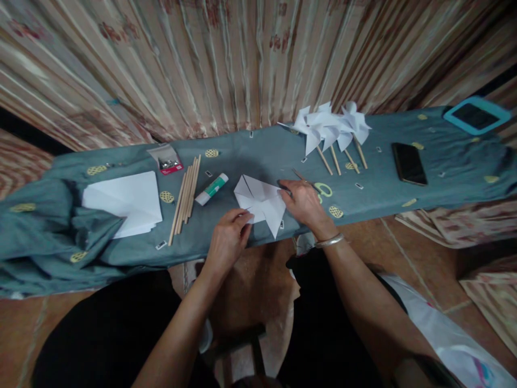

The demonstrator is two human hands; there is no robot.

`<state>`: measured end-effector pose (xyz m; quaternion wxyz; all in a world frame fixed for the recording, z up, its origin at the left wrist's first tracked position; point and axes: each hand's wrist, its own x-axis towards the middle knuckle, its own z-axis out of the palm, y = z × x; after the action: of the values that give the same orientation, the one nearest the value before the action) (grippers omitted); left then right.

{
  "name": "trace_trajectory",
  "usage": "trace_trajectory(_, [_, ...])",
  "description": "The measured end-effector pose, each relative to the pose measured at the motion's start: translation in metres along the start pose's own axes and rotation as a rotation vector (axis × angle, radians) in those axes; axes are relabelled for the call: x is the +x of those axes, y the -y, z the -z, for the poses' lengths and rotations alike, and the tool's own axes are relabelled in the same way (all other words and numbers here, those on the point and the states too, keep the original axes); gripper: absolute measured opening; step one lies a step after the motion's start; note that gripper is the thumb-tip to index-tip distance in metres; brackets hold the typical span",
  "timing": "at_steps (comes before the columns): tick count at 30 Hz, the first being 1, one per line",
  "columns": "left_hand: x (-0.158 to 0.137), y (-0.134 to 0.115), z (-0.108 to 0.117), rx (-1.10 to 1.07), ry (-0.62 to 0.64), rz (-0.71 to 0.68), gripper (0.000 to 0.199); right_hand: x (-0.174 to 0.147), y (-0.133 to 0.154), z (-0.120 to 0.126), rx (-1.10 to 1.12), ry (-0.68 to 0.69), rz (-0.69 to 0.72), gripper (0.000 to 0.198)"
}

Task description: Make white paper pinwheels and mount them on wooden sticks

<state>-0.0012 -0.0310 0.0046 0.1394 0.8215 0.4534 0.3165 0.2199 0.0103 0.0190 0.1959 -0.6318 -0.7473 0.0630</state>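
A white paper pinwheel piece [260,196], cut and partly folded, lies on the cloth in front of me. My left hand [230,234] pinches its near left corner between thumb and fingers. At the paper's right edge, my right hand [302,199] has its thumb and forefinger closed on the border. Scissors with light green handles [323,189] lie right beside that hand, which partly covers them. A glue stick [212,188] with a green and white label rests to the left of the paper.
Several wooden sticks [186,199], a small box of metal bits [167,161] and a stack of white paper [125,199] lie left. Finished paper pinwheels on sticks [331,129], a black phone [409,164] and a blue-framed device [476,116] lie right. A curtain [242,64] hangs behind.
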Motion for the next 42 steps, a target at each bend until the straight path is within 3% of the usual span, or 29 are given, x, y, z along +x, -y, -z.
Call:
trace_trajectory(16, [0.018, 0.006, 0.003, 0.089, 0.032, -0.094, 0.027, -0.017, -0.017, 0.020, 0.252, 0.054, -0.285, 0.032])
trace_trajectory(24, [0.041, 0.015, 0.004, 0.137, -0.003, -0.059, 0.030, -0.034, -0.004, 0.028, 0.217, 0.131, -0.229, 0.022])
trace_trajectory(27, [0.034, 0.001, 0.007, 0.121, -0.028, -0.078, 0.024, -0.038, 0.004, 0.029, 0.199, 0.170, -0.219, 0.021])
trace_trajectory(32, [0.009, -0.026, -0.004, 0.077, 0.077, -0.185, 0.023, -0.045, 0.004, 0.031, 0.083, 0.143, -0.198, 0.019])
trace_trajectory(42, [-0.005, -0.025, -0.024, 0.095, -0.001, -0.126, 0.014, -0.051, -0.002, 0.031, 0.278, 0.054, -0.059, 0.026])
